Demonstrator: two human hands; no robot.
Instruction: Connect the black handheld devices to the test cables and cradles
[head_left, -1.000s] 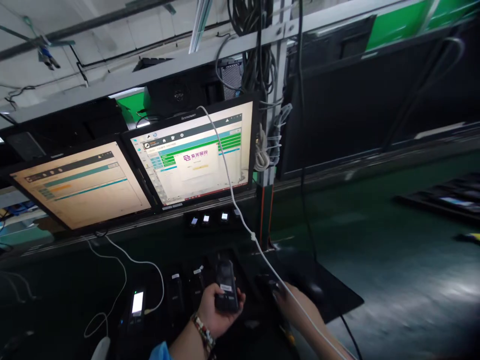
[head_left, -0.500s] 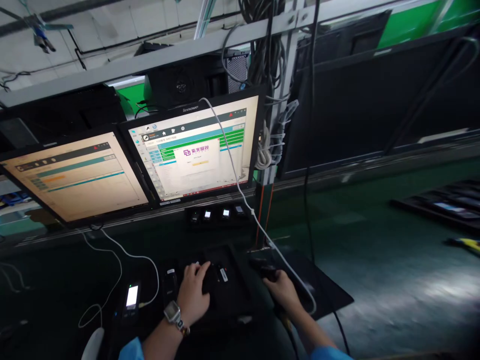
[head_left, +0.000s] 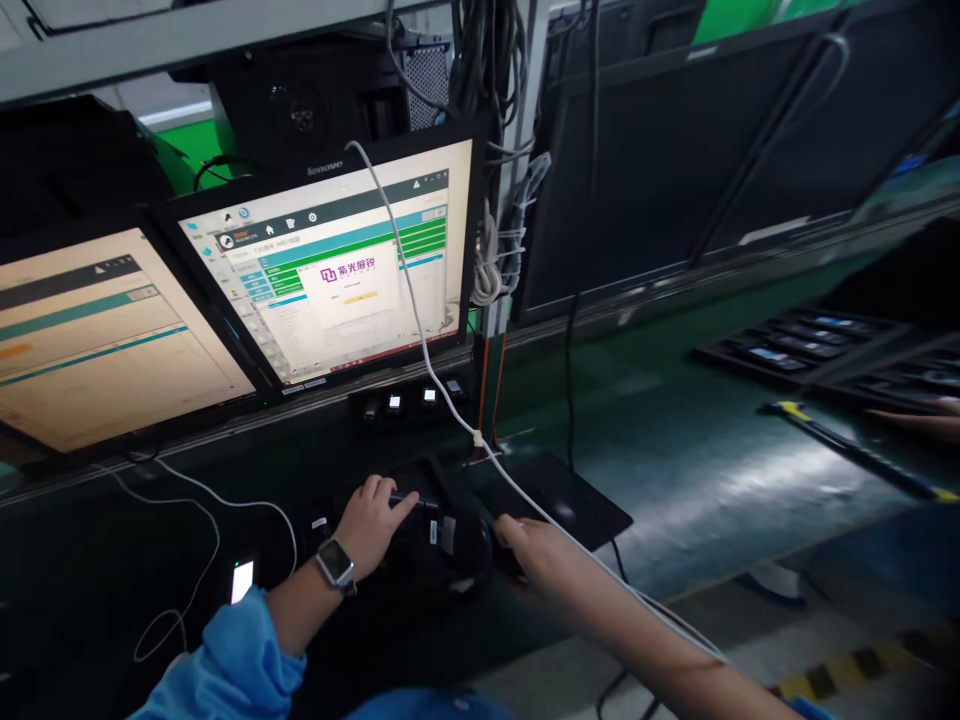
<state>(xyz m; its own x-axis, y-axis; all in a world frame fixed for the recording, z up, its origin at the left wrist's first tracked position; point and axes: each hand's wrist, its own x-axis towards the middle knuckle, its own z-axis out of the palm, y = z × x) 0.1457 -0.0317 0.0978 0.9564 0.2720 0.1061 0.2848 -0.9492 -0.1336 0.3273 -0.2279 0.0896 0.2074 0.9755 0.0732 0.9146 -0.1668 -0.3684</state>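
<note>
My left hand (head_left: 373,528), with a watch on its wrist, is over a black tray (head_left: 431,470). Its thumb and fingers close on a slim dark device (head_left: 424,503), partly hidden by the hand. Small items with white labels (head_left: 433,531) lie just right of the thumb. To the right, my right hand (head_left: 531,552) is wrapped round a black handheld barcode scanner (head_left: 476,548), whose rounded head points toward the labels. Much of the scanner blends into the dark surroundings.
A lit Lenovo monitor (head_left: 352,275) stands ahead, beside a second lit screen (head_left: 97,340). A white cable (head_left: 420,335) hangs across my right side. Small devices with lit screens (head_left: 429,397) sit below the monitor. A black mat (head_left: 592,505) and trays of devices (head_left: 795,345) lie rightward; another person's hand (head_left: 926,422) is there.
My view has turned right and down. My right hand has brought the scanner leftward to the labels. The left hand now lifts the slim device's edge, and another person's hand has appeared.
</note>
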